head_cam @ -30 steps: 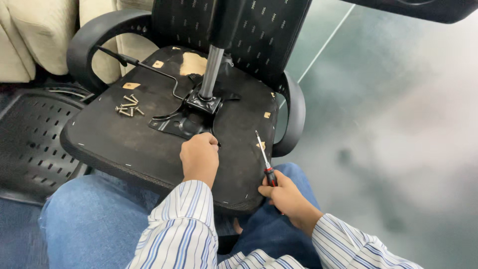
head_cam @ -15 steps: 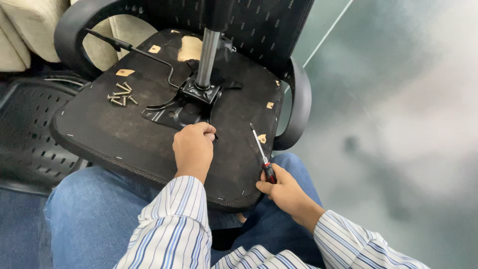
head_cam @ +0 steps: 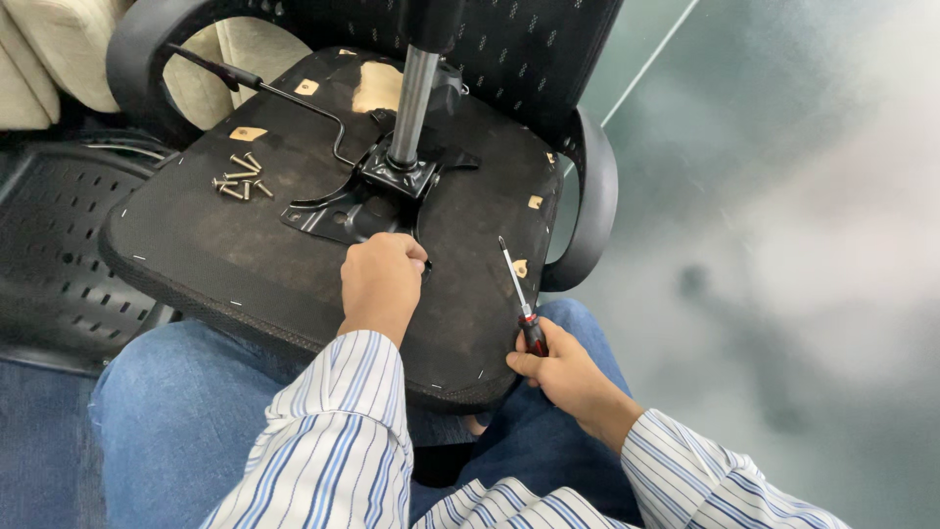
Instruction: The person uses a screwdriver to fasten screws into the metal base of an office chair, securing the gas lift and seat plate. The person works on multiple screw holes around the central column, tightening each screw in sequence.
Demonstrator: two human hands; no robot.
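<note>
head view: left hand (head_cam: 382,279) curled, fingertips pressed on the black metal mounting plate (head_cam: 338,211) under an upturned black office chair seat (head_cam: 196,245); contents unclear. right hand (head_cam: 563,372) clamps a slim red-and-black-handled screwdriver (head_cam: 519,294), likely light, rigid; grip its handle. loose silver screws (head_cam: 238,178) lie beyond the left hand.

Chair seat (head_cam: 245,245) lies upside down across person's lap. Mounting plate (head_cam: 343,211) sits on seat approx center, w/ post (head_cam: 411,98) rising from it. Loose screws (head_cam: 240,178) lie on seat left of plate. Lever (head_cam: 284,98) runs from plate toward rear left. Left hand (head_cam: 380,279) rests on seat just before plate. Right hand (head_cam: 558,367) at seat's front right edge, w/ screwdriver (head_cam: 519,294) pointing back over seat. Armrest (head_cam: 592,196) right of seat.
</note>
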